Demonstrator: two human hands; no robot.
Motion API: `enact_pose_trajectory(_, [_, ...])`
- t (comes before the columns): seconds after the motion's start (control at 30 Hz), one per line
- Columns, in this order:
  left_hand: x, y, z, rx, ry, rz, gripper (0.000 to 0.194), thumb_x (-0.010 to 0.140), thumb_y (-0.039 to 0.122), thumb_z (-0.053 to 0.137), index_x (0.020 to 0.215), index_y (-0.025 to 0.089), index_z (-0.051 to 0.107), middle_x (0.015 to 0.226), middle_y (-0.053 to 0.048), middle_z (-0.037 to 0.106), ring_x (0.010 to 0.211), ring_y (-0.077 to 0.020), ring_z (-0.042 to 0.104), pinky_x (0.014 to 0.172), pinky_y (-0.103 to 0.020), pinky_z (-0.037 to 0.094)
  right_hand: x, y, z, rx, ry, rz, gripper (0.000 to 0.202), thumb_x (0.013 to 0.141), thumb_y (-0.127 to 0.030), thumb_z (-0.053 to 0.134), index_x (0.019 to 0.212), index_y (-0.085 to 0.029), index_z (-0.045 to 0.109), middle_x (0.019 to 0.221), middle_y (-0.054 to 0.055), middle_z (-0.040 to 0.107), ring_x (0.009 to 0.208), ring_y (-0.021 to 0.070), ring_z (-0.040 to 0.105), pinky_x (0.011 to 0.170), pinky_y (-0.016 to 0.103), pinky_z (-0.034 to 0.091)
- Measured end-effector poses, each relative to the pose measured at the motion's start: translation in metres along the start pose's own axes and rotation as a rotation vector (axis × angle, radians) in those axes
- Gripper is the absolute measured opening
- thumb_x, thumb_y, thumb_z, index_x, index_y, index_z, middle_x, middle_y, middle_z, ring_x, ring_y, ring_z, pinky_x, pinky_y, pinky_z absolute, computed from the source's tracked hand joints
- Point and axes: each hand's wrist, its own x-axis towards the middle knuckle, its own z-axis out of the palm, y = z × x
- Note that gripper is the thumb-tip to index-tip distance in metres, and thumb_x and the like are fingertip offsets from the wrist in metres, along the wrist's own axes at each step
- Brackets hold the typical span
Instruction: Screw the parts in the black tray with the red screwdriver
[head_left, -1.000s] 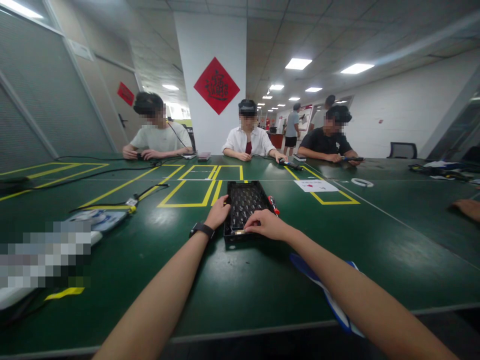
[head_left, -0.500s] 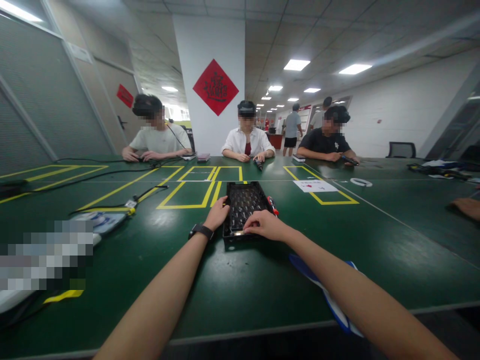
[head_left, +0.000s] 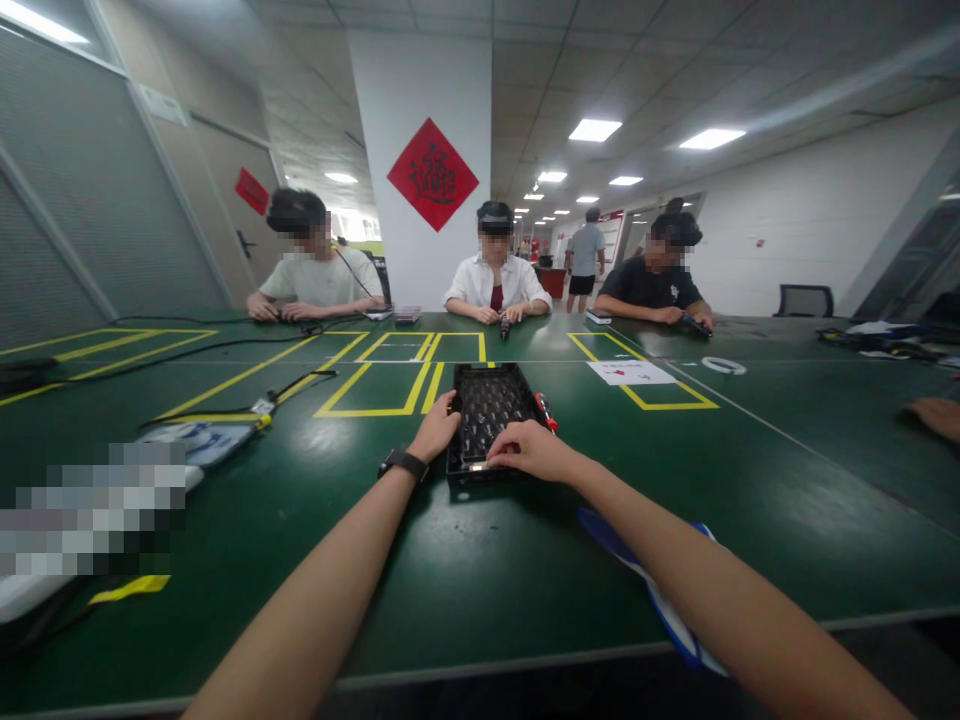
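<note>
A black open tray-like case (head_left: 487, 482), with several small shiny pieces scattered on its floor (head_left: 487, 410), lies on the green table before me. My left hand (head_left: 436, 428) grips its left wall, thumb over the rim. Over the near end of the case, my right hand (head_left: 534, 450) is closed, thumb and forefinger pinched together. Beside those fingertips, inside the near wall, is a small pale piece (head_left: 478, 467). Whether the fingers hold this piece or something smaller, I cannot make out. A red-and-black handled tool (head_left: 548, 412) rests against the right side of the case, partly hidden.
Under my right forearm lies a blue-and-white item (head_left: 679, 620). A printed paper sheet (head_left: 631, 372) and a white ring (head_left: 723, 366) are farther right. Bagged things and cables (head_left: 202, 438) occupy the left. Three people in headsets sit opposite; another person's hand (head_left: 934, 415) shows at right.
Both my hands and the case look the same as before. Across the table, the middle person's dark tool has shifted slightly left, and a standing person behind has moved mostly out of sight.
</note>
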Motion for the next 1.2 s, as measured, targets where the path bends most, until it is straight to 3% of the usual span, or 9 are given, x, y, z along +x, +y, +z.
enact_pose_trajectory(0.43, [-0.0014, 0.0025, 0.0000, 0.064, 0.039, -0.022, 0.055, 0.068, 0.013, 0.043, 0.123, 0.012, 0.046, 0.123, -0.010, 0.053, 0.114, -0.0211, 0.048, 0.100, -0.035, 0.035, 0.0004, 0.0029, 0.0039, 0.036, 0.042, 0.045, 0.022, 0.072, -0.037, 0.063, 0.081, -0.018, 0.071, 0.074, 0.003, 0.065, 0.068, 0.0116, 0.054, 0.063, 0.022, 0.037])
enact_pose_trajectory(0.67, [0.0017, -0.0014, -0.0005, 0.010, 0.024, -0.128, 0.059, 0.064, 0.015, 0.051, 0.122, 0.017, 0.046, 0.120, -0.009, 0.055, 0.109, -0.0213, 0.052, 0.095, -0.035, 0.038, -0.0010, 0.0017, 0.0037, 0.074, 0.028, 0.041, 0.022, 0.075, -0.036, 0.061, 0.083, -0.017, 0.069, 0.072, 0.003, 0.065, 0.064, 0.0101, 0.054, 0.061, 0.021, 0.037])
enact_pose_trajectory(1.2, [-0.0026, 0.0025, -0.0022, 0.093, 0.021, -0.032, 0.055, 0.069, 0.016, 0.043, 0.124, 0.015, 0.045, 0.126, -0.009, 0.051, 0.112, -0.0207, 0.050, 0.098, -0.035, 0.036, -0.0012, -0.0026, 0.0003, 0.055, 0.015, 0.018, 0.019, 0.076, -0.032, 0.060, 0.084, -0.017, 0.070, 0.076, 0.003, 0.066, 0.069, 0.0112, 0.054, 0.065, 0.022, 0.037])
